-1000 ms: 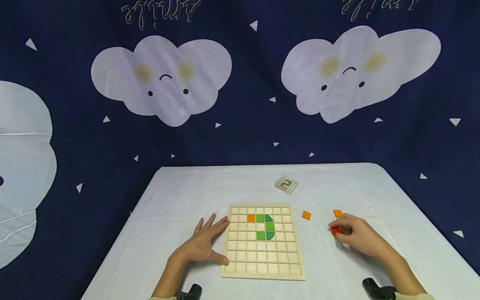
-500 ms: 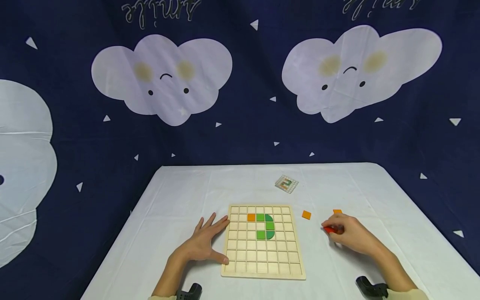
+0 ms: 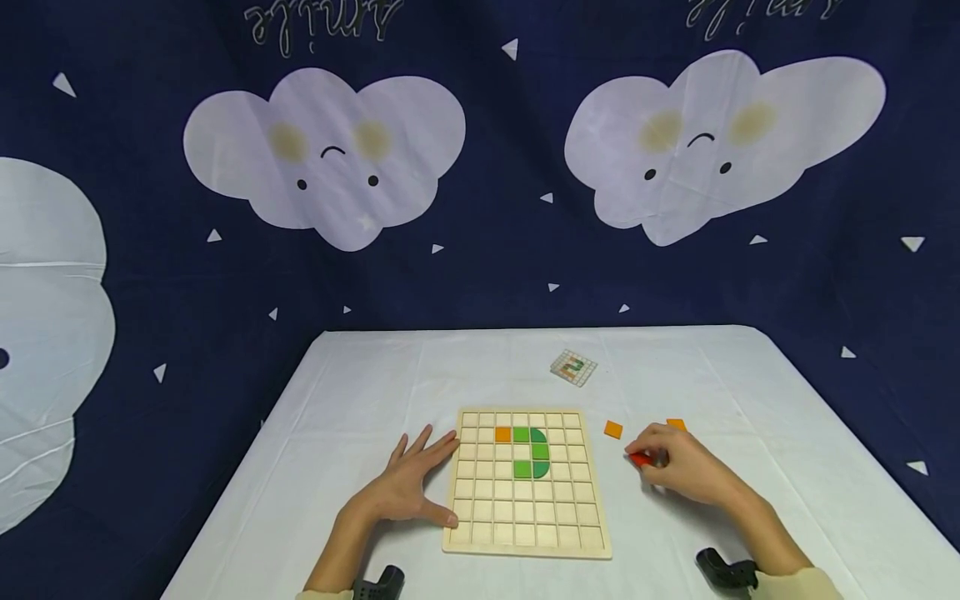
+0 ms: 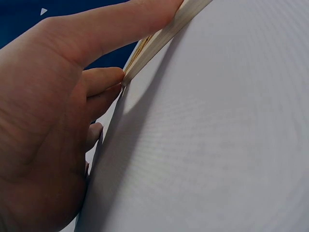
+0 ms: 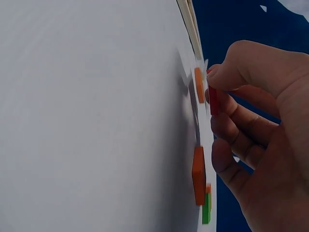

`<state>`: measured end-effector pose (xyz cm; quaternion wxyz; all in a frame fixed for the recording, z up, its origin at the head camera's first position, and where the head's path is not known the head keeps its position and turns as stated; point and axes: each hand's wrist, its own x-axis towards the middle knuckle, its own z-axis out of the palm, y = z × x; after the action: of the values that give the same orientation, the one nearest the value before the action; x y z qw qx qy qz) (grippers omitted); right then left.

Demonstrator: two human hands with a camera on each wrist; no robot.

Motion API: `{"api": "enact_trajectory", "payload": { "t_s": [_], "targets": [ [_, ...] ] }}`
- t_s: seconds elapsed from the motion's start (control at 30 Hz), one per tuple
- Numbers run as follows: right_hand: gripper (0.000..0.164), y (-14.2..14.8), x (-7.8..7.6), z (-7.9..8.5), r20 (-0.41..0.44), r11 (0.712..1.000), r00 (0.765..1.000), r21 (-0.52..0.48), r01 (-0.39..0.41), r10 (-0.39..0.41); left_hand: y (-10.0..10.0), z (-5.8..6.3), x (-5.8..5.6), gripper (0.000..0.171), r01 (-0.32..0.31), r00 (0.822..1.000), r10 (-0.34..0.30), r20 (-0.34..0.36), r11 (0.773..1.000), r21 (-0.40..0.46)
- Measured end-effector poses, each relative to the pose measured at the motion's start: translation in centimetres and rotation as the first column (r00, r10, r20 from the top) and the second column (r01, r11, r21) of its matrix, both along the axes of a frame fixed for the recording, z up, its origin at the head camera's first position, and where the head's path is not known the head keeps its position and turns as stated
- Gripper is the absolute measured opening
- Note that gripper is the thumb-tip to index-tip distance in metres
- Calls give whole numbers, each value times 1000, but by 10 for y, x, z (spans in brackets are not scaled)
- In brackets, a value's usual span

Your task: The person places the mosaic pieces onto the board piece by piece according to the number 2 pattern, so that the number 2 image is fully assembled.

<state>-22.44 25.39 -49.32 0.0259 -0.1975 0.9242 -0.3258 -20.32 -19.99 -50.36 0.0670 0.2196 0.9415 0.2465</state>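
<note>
My right hand [image 3: 690, 467] pinches a red tile [image 5: 214, 100] between thumb and fingertips, just above the table, to the right of the grid board. The wooden grid board [image 3: 525, 533] lies flat; in it sit an orange square [image 3: 502, 434], several green squares [image 3: 539, 452] and two dark green rounded tiles [image 3: 537, 435]. With fingers spread, my left hand [image 3: 401, 487] rests along the board's left edge, its thumb touching near the lower corner. A loose orange tile [image 3: 613, 429] lies between the board and my right hand. Another orange tile [image 3: 676, 424] shows partly behind that hand.
A small pattern card [image 3: 573, 367] with a coloured grid lies beyond the board on the white table [image 3: 390, 375]. In the right wrist view a green tile [image 5: 206, 209] and a nearby orange tile [image 5: 198, 176] lie beneath the hand. A dark cloud-print curtain [image 3: 510, 275] hangs behind.
My right hand has moved left with the red tile, away from the loose tiles and closer to the board. My left hand and the board have stayed put.
</note>
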Motion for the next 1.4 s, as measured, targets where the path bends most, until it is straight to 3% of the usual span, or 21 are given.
{"api": "enact_trajectory", "payload": {
  "t_s": [0.4, 0.77, 1.4],
  "targets": [
    [35, -20, -7, -2, -28, 994, 993, 12, -111, 111, -1, 1, 0, 123, 3, 1000, -3, 13, 1000, 0],
    [34, -42, -10, 2, -102, 987, 983, 55, -148, 153, 0, 2, 1, 123, -6, 1000, 6, 15, 1000, 5],
    [31, -79, -22, 2, -99, 967, 962, 27, -254, 255, 1, 2, 0, 122, -6, 1000, 5, 1, 1000, 9]
  ]
}}
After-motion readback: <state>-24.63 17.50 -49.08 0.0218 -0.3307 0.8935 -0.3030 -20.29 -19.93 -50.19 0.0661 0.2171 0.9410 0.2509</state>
